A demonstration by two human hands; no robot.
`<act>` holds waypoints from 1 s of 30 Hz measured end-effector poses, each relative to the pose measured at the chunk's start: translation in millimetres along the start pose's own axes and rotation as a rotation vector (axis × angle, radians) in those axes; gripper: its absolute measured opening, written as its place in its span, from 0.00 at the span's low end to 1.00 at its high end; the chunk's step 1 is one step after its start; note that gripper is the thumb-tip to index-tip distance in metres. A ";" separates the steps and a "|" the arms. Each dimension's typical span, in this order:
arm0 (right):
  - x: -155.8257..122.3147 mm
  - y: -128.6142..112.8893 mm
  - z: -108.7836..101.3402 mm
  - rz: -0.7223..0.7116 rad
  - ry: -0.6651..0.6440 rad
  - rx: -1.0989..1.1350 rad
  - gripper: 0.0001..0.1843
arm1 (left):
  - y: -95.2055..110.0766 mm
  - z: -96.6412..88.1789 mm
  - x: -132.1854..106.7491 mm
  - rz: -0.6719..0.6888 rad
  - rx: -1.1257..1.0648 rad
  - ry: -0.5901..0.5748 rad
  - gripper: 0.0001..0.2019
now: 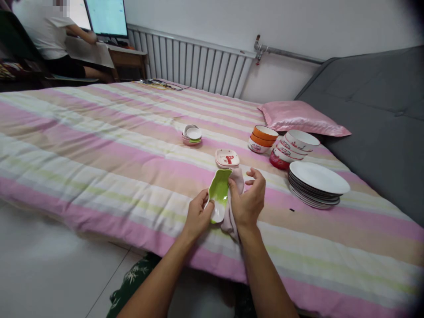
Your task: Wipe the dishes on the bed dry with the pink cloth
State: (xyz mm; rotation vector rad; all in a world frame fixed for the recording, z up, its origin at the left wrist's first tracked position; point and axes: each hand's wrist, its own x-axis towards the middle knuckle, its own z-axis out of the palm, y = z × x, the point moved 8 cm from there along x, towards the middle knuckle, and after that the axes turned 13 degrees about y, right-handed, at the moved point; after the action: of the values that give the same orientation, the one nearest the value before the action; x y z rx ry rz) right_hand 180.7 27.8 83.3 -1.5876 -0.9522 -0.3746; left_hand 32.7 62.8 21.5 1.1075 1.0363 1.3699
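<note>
A small green and white dish [219, 187], shaped like a cabbage leaf, is held tilted above the bed's near edge. My left hand [199, 212] grips its lower left side, thumb on the white inner face. At the dish's right edge, my right hand [249, 196] pinches a pale pink cloth [229, 223] against it, the thumb in front and some fingers curled. Part of the cloth hangs below the dish. Just beyond lies a short stack of small square dishes [227, 157] with a red figure on the top one.
Farther off are small nested bowls [192, 133]. To the right stand orange bowls [264, 138], patterned bowls [294, 148] and a plate stack [318, 183], with a pink pillow [301, 117] behind. Cables [162, 84] lie near the radiator [198, 62]. A person [43, 33] sits at a desk.
</note>
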 end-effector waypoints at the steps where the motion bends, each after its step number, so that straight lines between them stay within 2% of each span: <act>1: -1.6 -6.0 0.7 -0.067 -0.002 -0.009 0.25 | -0.3 -0.6 0.3 0.003 0.008 0.007 0.07; 3: -6.1 -15.5 4.9 -0.168 -0.041 -0.002 0.20 | -1.6 -2.6 1.1 0.010 0.031 0.027 0.07; 5: -11.4 -22.1 10.4 -0.232 -0.098 0.009 0.19 | -5.4 -5.8 2.2 -0.009 0.042 0.059 0.08; 10: -30.2 -35.0 29.3 -0.350 -0.309 -0.024 0.24 | -11.1 -16.9 5.8 -0.037 -0.014 0.175 0.05; 13: -45.0 -38.1 43.1 -0.366 -0.502 -0.053 0.28 | -7.7 -19.4 7.5 -0.007 -0.045 0.192 0.04; 16: -55.0 -38.5 50.2 -0.366 -0.642 -0.073 0.30 | -5.5 -22.0 8.4 -0.010 -0.034 0.207 0.05; 23: -63.6 -42.2 48.7 -0.386 -0.870 -0.064 0.30 | -8.6 -29.0 9.4 -0.026 -0.053 0.258 0.04; 30: -66.0 -56.2 40.7 -0.395 -0.957 0.028 0.30 | -23.9 -26.4 14.1 -0.093 -0.241 0.220 0.05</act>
State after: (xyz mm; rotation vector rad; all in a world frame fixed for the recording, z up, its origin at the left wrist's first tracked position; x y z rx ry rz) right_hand 87.8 40.2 64.1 -1.5391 -1.9993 0.1768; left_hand 11.2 78.5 -5.9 0.7355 1.0327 1.5205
